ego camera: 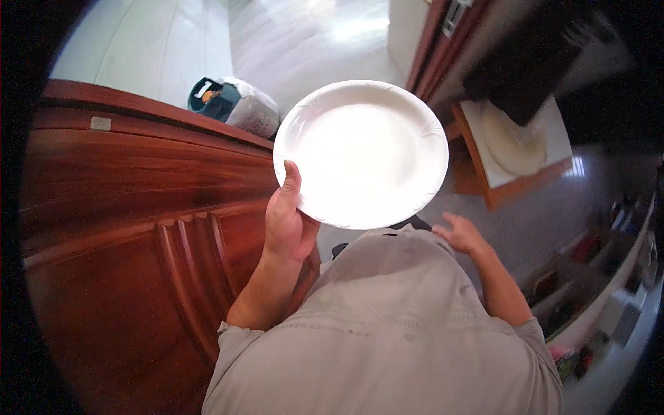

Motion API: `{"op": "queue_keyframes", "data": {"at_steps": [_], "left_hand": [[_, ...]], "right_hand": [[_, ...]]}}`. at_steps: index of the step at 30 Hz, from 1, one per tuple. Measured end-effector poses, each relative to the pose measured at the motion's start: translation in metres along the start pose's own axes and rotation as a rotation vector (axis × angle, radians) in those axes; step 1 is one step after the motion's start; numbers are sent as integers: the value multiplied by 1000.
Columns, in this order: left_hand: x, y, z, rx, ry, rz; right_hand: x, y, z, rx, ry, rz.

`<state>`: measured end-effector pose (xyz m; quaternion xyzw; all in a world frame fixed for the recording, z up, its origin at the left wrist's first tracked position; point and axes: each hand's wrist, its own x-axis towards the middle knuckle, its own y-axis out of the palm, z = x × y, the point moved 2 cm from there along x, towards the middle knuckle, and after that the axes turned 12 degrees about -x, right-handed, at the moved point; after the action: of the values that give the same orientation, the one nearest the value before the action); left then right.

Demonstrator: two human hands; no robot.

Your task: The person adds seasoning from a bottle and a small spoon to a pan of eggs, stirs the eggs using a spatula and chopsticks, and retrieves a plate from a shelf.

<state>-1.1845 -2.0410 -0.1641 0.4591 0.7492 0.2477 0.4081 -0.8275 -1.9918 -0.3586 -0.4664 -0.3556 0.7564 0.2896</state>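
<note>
A large white oval plate (363, 155) is held up in front of my body. My left hand (289, 218) grips it at its lower left rim, with the thumb on top and the other fingers hidden beneath. Nothing is in my right hand (461, 233), which hangs near my right side by the hem of my grey shirt, fingers apart. It does not touch the plate.
A reddish-brown wooden door (114, 192) stands close on my left. Beyond it a dark bin (212, 98) sits beside a whitish bag (254, 109). On the right are a small wood-edged table (498, 192) bearing a round item, and shelves (570, 270) with blurred things.
</note>
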Motion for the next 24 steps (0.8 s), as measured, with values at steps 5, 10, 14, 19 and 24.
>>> {"op": "queue_keyframes", "data": {"at_steps": [5,10,14,19,24], "left_hand": [[46,22,-31,-30,142,-111],[101,40,-61,21,283,-160],[138,46,-81,-87,387,-258],[189,21,-114,-81,459,-371],[268,11,-180,-48,486,-392]], "right_hand": [[105,-51,19,-30,75,457],[229,-153,75,-61,-288,-41],[297,-215,160,115,-349,120],[366,-250,254,649,-403,363],[454,-278,315,759,-448,335]]}}
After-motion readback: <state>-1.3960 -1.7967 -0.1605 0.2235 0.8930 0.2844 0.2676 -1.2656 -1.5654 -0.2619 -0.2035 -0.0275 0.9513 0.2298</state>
